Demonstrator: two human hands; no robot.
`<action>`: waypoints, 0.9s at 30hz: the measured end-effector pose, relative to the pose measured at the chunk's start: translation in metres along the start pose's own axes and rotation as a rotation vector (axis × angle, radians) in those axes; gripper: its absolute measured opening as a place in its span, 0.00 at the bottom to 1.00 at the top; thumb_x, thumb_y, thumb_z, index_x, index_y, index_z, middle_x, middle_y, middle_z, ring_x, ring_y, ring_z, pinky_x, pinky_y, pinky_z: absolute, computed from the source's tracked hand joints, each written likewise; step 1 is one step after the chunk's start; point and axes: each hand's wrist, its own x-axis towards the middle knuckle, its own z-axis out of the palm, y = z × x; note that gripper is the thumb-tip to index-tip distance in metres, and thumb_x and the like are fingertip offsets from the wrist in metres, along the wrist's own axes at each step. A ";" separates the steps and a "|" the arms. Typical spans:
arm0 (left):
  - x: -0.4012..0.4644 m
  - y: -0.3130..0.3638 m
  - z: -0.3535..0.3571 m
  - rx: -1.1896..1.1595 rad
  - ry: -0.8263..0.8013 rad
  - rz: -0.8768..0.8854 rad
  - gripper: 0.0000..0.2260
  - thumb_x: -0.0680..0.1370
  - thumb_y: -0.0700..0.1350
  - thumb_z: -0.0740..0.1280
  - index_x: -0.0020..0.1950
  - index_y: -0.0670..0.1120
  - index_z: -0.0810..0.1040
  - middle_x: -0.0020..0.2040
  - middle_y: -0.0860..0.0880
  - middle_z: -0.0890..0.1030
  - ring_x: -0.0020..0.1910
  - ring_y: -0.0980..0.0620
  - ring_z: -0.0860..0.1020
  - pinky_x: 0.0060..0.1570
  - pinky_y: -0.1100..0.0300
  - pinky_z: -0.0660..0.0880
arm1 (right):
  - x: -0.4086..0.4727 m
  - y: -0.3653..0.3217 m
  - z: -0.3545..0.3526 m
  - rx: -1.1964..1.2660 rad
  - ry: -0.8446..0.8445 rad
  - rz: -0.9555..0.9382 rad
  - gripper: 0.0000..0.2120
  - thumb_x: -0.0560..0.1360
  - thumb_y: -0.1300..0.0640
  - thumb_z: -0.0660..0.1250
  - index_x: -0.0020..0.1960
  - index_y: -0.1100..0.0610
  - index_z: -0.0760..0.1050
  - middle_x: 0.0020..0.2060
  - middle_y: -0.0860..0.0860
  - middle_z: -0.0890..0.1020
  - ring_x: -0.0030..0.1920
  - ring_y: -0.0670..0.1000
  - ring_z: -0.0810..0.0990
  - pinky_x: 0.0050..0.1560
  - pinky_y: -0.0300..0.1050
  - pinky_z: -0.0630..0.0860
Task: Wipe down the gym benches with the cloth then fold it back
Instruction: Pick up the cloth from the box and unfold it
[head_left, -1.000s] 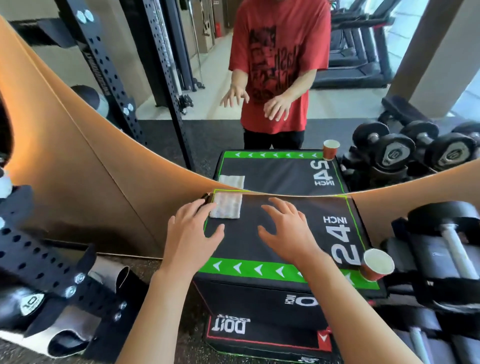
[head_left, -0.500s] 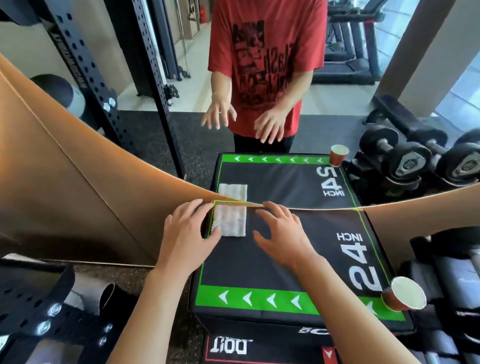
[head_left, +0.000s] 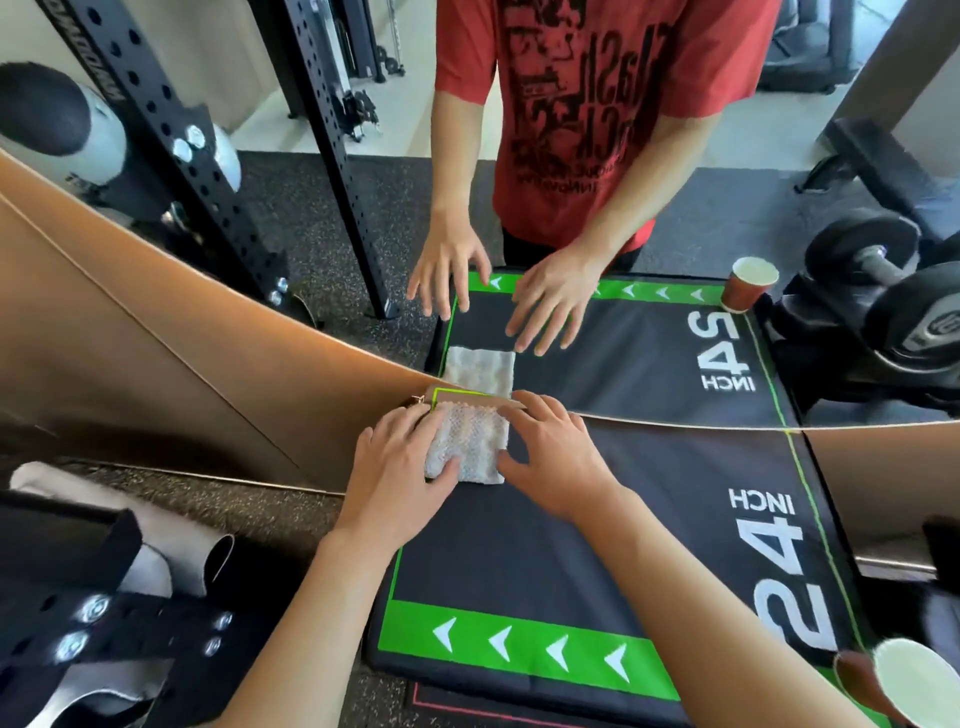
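A folded white cloth lies at the far left corner of a black padded box with green arrow bands and "24 INCH" on top. The box stands against a mirror. My left hand covers the cloth's left and near edge, thumb on top of it. My right hand presses the cloth's right edge, its fingers reaching the far corner. In the mirror I see the same cloth, the box and a person in a red shirt with both hands out.
A paper cup stands on the box's near right corner. A black perforated rack part sits low at my left. A brown panel runs under the mirror. Dumbbells show in the mirror at right.
Both hands have moved forward from the box top onto the cloth. My view has come closer and tilted down over the box.
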 end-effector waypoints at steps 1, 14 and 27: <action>0.002 -0.004 0.007 0.003 -0.013 -0.002 0.29 0.78 0.60 0.61 0.77 0.50 0.73 0.71 0.50 0.76 0.71 0.46 0.72 0.66 0.44 0.73 | 0.007 0.001 0.007 0.006 -0.013 -0.008 0.27 0.76 0.41 0.64 0.73 0.47 0.70 0.75 0.47 0.68 0.75 0.54 0.64 0.73 0.55 0.65; -0.028 -0.033 0.077 -0.049 -0.174 -0.081 0.30 0.79 0.61 0.61 0.78 0.49 0.69 0.77 0.50 0.68 0.75 0.45 0.67 0.68 0.44 0.73 | 0.047 -0.006 0.090 -0.065 -0.271 -0.105 0.31 0.79 0.39 0.63 0.78 0.48 0.64 0.79 0.48 0.60 0.79 0.54 0.56 0.75 0.60 0.63; -0.060 -0.016 0.095 0.067 -0.312 -0.115 0.31 0.78 0.64 0.58 0.79 0.54 0.67 0.82 0.52 0.63 0.78 0.43 0.63 0.72 0.36 0.67 | 0.000 0.010 0.094 -0.092 -0.243 -0.138 0.28 0.80 0.44 0.63 0.79 0.47 0.65 0.79 0.48 0.62 0.79 0.53 0.58 0.72 0.55 0.67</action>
